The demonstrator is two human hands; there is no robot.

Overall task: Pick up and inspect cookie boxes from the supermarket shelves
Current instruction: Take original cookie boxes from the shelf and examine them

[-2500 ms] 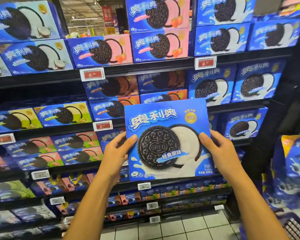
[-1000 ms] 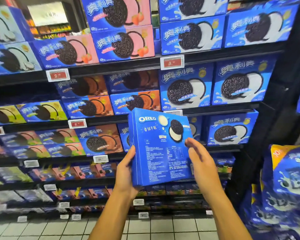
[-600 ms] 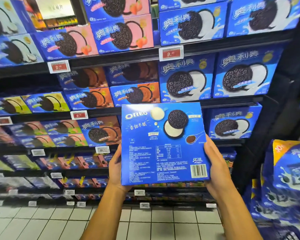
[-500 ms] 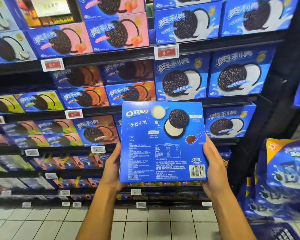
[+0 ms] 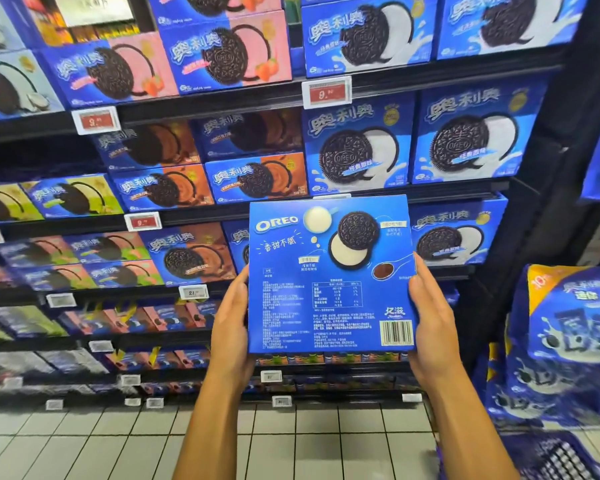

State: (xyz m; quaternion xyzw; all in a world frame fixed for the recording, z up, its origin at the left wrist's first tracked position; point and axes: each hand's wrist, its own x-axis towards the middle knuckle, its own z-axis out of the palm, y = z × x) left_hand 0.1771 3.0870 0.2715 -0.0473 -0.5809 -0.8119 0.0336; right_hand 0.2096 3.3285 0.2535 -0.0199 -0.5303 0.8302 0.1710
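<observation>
Cookie box (image 5: 329,271) is standing upright, back panel facing the camera, between the left hand (image 5: 231,327) and right hand (image 5: 430,327), both gripping its side edges.

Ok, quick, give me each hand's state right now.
Left hand: grips the left edge of the blue cookie box.
Right hand: grips the box's right edge.

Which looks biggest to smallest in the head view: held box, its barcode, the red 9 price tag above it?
1. Held box, gripped by left hand and right hand; nearness inflates it.
2. Red price tag.
3. Barcode, looks close to the tag.
</observation>
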